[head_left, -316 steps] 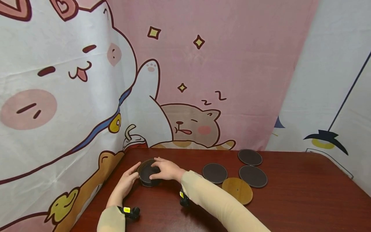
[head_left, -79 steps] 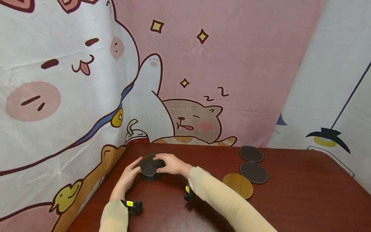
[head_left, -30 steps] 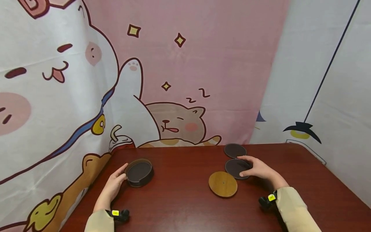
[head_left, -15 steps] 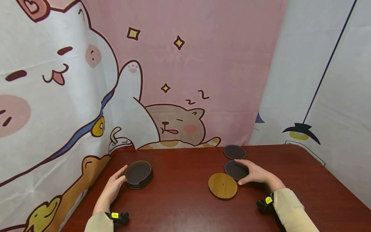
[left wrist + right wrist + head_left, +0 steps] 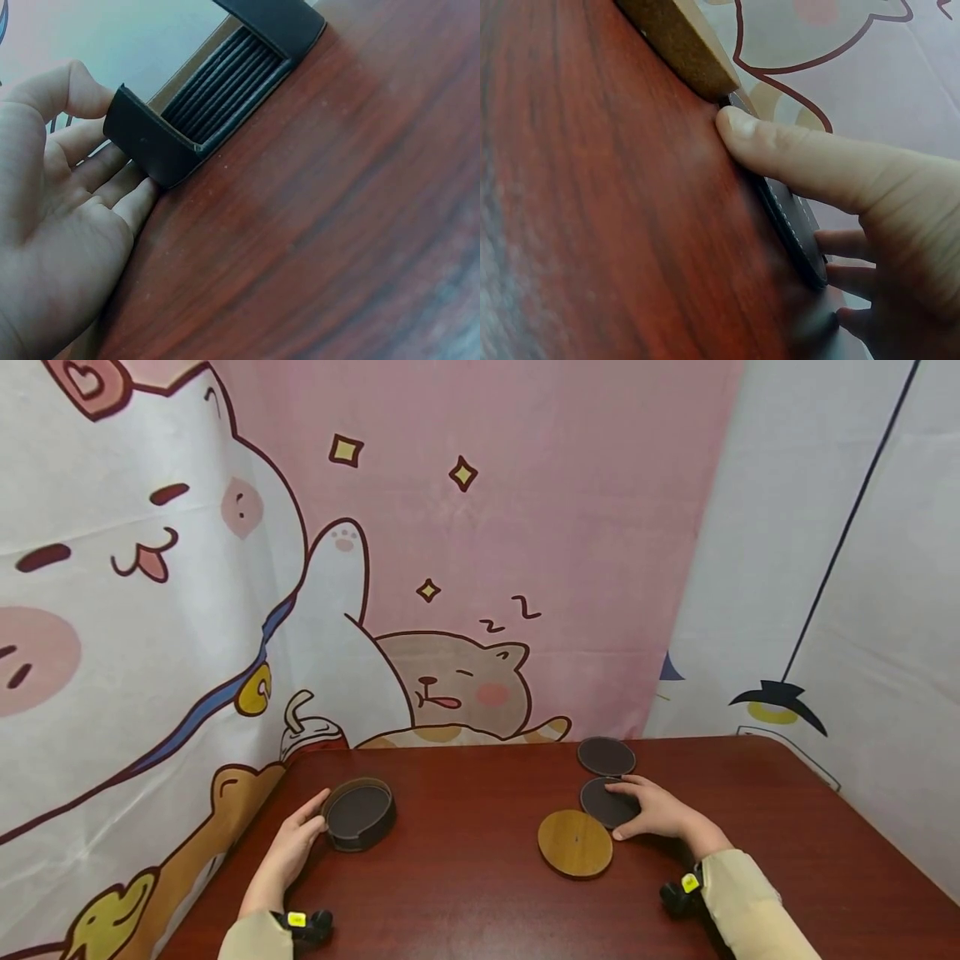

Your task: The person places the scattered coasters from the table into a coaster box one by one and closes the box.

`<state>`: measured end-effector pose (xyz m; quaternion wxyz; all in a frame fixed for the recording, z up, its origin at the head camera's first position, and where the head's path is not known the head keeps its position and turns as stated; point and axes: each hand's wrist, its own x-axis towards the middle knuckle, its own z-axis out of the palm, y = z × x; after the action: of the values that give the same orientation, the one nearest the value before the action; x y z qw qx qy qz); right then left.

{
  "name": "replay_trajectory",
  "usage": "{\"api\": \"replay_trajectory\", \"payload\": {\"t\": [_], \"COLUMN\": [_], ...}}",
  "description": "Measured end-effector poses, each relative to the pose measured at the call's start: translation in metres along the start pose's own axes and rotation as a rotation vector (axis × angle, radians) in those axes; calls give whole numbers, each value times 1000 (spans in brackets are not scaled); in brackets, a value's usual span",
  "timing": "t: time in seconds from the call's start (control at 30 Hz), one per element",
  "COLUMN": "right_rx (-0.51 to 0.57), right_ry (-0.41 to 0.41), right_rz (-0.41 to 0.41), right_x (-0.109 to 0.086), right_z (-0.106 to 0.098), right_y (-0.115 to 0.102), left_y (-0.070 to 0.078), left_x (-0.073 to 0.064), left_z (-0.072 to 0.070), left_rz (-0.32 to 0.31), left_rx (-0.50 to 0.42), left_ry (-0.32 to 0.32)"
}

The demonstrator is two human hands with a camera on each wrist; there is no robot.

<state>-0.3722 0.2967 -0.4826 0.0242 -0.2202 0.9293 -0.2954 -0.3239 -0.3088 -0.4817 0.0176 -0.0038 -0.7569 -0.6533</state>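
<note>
A round dark coaster holder [image 5: 369, 837] stands at the left of the table. Through its front gap in the left wrist view, a stack of dark coasters [image 5: 225, 86] shows inside. My left hand [image 5: 291, 842] rests against the holder's left side, thumb near the rim and fingers along the outer wall. On the right, my right hand [image 5: 666, 814] spans a dark round coaster [image 5: 598, 804] lying on the table. Its thumb touches the coaster's near edge, while the fingers reach over the right part. The right wrist view shows the coaster's stitched edge [image 5: 791, 225] between thumb and fingers.
A wooden-faced disc [image 5: 575, 845] lies just in front of the coaster at my right hand. Another dark coaster [image 5: 606, 756] lies behind it, near the back edge of the reddish-brown table [image 5: 465, 877]. A printed cartoon cloth [image 5: 570, 568] hangs behind the table.
One loose coaster left the table between the two oldest frames. My right hand then moved from the holder to the coaster on the right, shifting slightly nearer. My left hand stays at the holder.
</note>
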Motion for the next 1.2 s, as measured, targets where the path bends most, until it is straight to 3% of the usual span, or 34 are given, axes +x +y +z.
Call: {"api": "replay_trajectory", "payload": {"t": [0.67, 1.2], "right_rx": [-86, -27], "right_ry": [84, 202], "right_rz": [-13, -57], "right_x": [2, 3], "right_z": [2, -12], "right_y": [3, -16], "left_y": [-2, -1], "left_x": [-1, -1], "left_z": [0, 1], "left_rz": [11, 4], "left_rx": [-9, -3], "left_ry": [-2, 0]}}
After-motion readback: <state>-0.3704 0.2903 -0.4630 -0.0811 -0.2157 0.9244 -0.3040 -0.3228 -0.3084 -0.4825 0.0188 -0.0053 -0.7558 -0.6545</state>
